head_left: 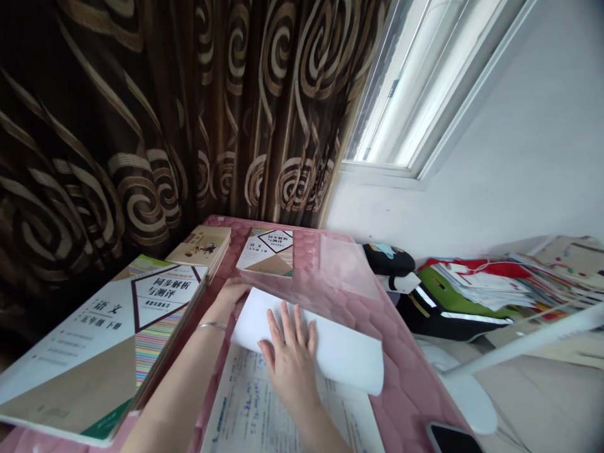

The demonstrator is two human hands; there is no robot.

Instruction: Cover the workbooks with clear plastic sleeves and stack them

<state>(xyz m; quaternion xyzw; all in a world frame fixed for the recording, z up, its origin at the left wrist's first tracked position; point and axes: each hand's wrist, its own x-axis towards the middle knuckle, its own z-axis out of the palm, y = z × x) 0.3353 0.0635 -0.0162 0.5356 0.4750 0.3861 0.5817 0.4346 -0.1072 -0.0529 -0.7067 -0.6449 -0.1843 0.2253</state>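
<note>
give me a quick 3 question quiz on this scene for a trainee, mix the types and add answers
1. True or false: a silvery bangle circles the wrist of the left hand.
2. The right hand lies flat on: a) the phone, b) the curled white sheet, c) the wall.
3. Fill in: the patterned curtain hangs to the ___ of the window in the picture.

Key: 1 true; 2 b; 3 left
</note>
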